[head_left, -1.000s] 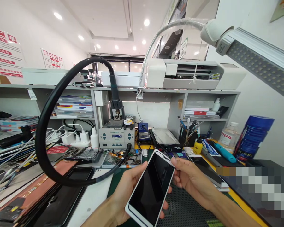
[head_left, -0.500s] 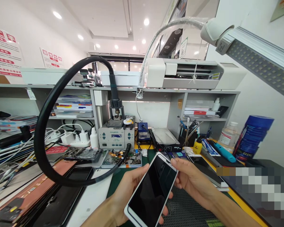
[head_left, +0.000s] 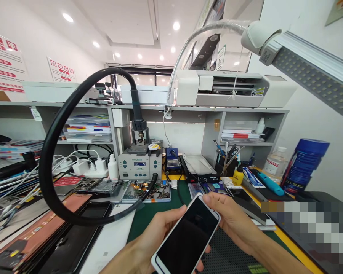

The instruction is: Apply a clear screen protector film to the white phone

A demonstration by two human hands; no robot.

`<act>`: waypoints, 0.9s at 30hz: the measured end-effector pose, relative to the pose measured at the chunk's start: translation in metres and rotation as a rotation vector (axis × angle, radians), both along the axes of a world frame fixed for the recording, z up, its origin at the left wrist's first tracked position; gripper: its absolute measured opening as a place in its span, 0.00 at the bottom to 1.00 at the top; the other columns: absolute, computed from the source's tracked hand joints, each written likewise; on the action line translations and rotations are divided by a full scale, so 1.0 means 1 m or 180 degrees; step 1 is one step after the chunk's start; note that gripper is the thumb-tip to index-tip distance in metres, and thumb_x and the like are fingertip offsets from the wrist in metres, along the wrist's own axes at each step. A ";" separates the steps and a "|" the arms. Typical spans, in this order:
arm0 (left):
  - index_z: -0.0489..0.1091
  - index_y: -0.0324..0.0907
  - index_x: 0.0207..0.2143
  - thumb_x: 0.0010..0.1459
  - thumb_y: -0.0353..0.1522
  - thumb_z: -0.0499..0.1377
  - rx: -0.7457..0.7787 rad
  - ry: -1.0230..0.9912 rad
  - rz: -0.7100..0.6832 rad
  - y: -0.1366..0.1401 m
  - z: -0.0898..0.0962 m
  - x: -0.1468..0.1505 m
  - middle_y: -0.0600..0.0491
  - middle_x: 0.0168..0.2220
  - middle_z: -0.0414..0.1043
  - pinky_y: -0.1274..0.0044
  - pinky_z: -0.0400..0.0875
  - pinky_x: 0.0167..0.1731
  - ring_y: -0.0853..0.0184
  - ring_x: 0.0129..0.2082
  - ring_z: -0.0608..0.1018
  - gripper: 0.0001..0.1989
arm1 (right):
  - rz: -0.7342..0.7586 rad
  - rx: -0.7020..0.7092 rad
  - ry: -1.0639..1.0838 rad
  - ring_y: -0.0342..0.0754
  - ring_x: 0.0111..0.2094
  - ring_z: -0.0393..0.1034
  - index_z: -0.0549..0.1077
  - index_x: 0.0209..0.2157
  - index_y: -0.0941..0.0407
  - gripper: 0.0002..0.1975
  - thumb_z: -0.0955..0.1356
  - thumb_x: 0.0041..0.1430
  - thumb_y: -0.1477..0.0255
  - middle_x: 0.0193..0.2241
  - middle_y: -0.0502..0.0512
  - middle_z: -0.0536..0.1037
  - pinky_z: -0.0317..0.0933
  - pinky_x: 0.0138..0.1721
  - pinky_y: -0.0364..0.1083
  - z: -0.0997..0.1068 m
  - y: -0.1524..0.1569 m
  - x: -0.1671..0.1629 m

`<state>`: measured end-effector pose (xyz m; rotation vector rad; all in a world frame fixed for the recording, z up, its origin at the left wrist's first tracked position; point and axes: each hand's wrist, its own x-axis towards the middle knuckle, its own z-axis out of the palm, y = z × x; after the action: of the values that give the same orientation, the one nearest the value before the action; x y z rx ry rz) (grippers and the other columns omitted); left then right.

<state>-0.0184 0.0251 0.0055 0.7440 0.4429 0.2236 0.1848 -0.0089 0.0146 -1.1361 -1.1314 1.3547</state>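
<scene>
A white-framed smartphone with a dark screen is held tilted over the bench, screen toward me. My left hand wraps its left edge, thumb along the upper side, and some fingertips show past the right edge from underneath. At the top end, my right hand grips the upper corner between thumb and fingers. The back of the phone is hidden. Below lies a dark perforated mat on the green work surface.
A thick black hose loops from the grey rework station at left. Close by are a tray of small parts and stacked phone panels. On the right stand a yellow bottle, a tool holder and a blue roll.
The phone has shifted slightly down and to the right and turned a little clockwise, with both hands still on it. The view has moved very slightly.
</scene>
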 end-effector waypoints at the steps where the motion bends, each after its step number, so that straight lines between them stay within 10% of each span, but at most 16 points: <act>1: 0.75 0.24 0.47 0.63 0.52 0.41 0.0015 0.0010 0.0011 -0.001 0.000 0.000 0.36 0.42 0.73 0.77 0.74 0.26 0.63 0.29 0.80 0.40 | -0.0008 0.0008 -0.0029 0.44 0.25 0.64 0.69 0.28 0.57 0.20 0.72 0.59 0.54 0.23 0.49 0.72 0.55 0.28 0.44 0.000 0.000 0.000; 27: 0.68 0.37 0.48 0.55 0.52 0.58 0.0752 0.0224 0.0366 -0.004 -0.008 0.002 0.41 0.39 0.75 0.78 0.71 0.26 0.66 0.28 0.77 0.30 | 0.0325 0.0078 0.0147 0.49 0.24 0.71 0.73 0.34 0.57 0.21 0.67 0.62 0.51 0.24 0.51 0.75 0.66 0.28 0.48 -0.002 -0.005 -0.006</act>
<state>-0.0163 0.0214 -0.0025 0.9610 0.5324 0.3627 0.1788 -0.0142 0.0131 -1.0363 -1.1830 1.4344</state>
